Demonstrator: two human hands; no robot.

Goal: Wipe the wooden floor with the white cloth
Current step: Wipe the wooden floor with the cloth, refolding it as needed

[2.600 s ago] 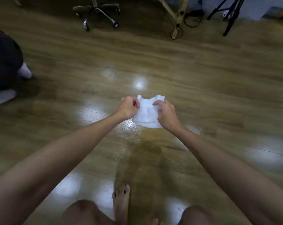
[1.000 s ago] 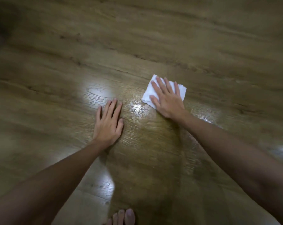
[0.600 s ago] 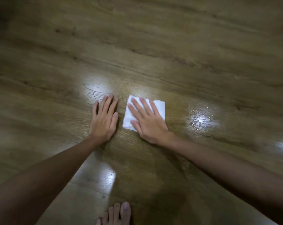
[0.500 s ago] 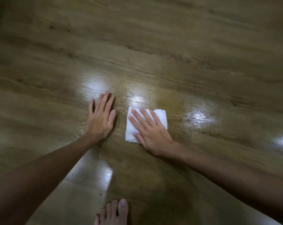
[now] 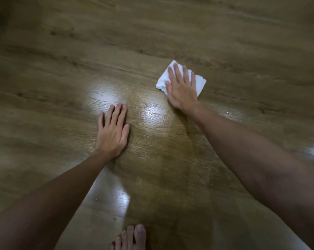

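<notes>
The right hand (image 5: pixel 182 88) is pressing flat on the white cloth (image 5: pixel 200 83). The left hand (image 5: pixel 113 131) is lying flat, fingers straight, on the wooden floor (image 5: pixel 62 69).

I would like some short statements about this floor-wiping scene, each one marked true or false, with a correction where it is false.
1. The right hand presses flat on the white cloth. True.
2. The left hand holds a corner of the cloth. False: it rests flat on the bare wooden floor, apart from the cloth.
3. The cloth is lifted off the floor. False: it lies on the floor under the right hand.
4. Toes of a bare foot show at the bottom edge of the view. True.
5. The floor shows bright shiny patches near the left hand. True.
</notes>
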